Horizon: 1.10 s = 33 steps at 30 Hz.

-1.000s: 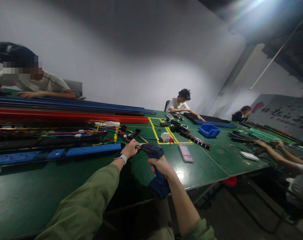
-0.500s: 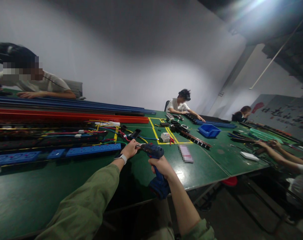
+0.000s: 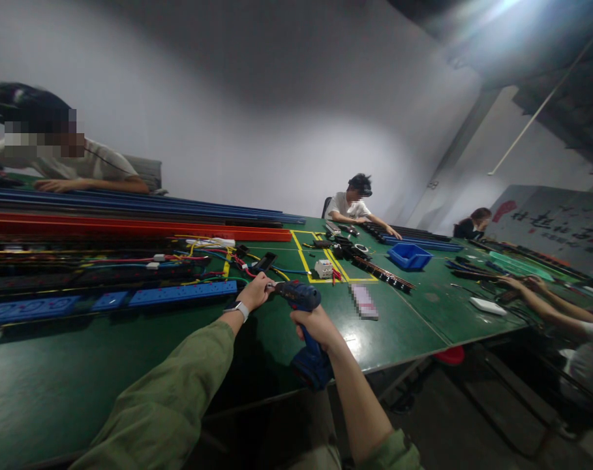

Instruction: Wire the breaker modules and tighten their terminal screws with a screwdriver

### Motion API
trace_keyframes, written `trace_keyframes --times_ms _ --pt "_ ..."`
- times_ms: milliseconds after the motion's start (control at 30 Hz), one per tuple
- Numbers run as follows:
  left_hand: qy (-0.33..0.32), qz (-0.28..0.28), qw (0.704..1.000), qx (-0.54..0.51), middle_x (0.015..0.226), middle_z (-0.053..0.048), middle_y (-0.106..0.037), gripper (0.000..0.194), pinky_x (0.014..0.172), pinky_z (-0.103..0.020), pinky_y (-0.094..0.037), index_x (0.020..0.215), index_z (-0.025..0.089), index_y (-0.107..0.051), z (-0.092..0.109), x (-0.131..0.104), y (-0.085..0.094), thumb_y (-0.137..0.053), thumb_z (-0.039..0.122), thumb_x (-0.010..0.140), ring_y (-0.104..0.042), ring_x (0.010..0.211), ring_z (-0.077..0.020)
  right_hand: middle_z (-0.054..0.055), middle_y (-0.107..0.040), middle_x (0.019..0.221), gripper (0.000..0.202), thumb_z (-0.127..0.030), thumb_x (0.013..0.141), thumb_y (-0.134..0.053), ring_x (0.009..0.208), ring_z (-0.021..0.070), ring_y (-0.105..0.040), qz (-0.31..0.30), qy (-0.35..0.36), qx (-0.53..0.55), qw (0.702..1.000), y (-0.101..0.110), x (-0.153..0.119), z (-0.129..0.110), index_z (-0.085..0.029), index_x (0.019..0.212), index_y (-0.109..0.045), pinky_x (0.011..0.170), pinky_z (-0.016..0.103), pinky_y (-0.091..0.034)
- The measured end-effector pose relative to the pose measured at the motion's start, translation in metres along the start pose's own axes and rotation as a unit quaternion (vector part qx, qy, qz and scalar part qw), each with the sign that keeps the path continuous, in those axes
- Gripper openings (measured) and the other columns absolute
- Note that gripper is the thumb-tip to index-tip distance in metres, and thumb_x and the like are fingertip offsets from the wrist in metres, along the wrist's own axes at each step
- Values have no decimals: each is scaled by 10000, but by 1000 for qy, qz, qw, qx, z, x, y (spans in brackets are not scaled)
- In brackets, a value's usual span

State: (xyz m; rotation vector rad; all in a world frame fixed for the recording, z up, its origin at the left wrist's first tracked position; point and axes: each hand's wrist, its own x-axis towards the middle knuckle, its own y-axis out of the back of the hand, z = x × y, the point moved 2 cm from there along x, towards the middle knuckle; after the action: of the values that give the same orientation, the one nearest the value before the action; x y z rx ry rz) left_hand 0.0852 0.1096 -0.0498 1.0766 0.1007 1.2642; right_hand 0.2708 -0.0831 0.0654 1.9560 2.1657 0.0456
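Observation:
My right hand [image 3: 313, 324] is wrapped round the handle of a blue cordless drill [image 3: 301, 295], which points left above the green table. At the drill's front end, my left hand [image 3: 255, 292] is closed with its fingertips by the bit tip. Whatever those fingers pinch is too small to make out. Just left of that hand lies a blue socket strip [image 3: 183, 294] in a black housing. Beyond the hand are a small black part [image 3: 263, 263] and coloured wires [image 3: 240, 261]. A white terminal block with red wires [image 3: 324, 268] sits past the drill.
Long red channel [image 3: 257, 234] and blue rails [image 3: 203, 210] run along the left. To the right are a blurred flat item [image 3: 363, 301], a copper-coloured strip [image 3: 381, 273] and a blue bin [image 3: 410, 256]. Several co-workers sit round the green table [image 3: 413, 333].

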Motion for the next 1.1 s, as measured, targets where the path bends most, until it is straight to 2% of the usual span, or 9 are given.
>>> trace_keyframes --times_ms 467,767,1100 --pt "3 -2 1000 -6 1023 -66 -570 188 903 -310 -506 1004 194 -718 2 -2 1 -580 251 890 -609 872 -161 -80 -468 443 116 -209 707 -609 380 109 -470 2 3 10 1000 1 1 3 -198 787 -526 411 213 -340" --pt "-12 3 1000 -4 1035 -62 -581 182 905 -317 -515 998 196 -706 4 -1 2 -572 223 878 -593 890 -161 -87 -476 450 183 -218 701 -616 390 120 -494 2 20 4 1000 1 2 2 -189 871 -554 401 211 -336" --pt "-9 5 1000 -7 1050 -67 -583 171 888 -320 -515 977 196 -710 2 -2 2 -579 250 880 -605 879 -161 -77 -474 441 106 -198 702 -602 388 114 -484 -3 10 -5 1000 1 2 2 -195 786 -538 411 210 -341"
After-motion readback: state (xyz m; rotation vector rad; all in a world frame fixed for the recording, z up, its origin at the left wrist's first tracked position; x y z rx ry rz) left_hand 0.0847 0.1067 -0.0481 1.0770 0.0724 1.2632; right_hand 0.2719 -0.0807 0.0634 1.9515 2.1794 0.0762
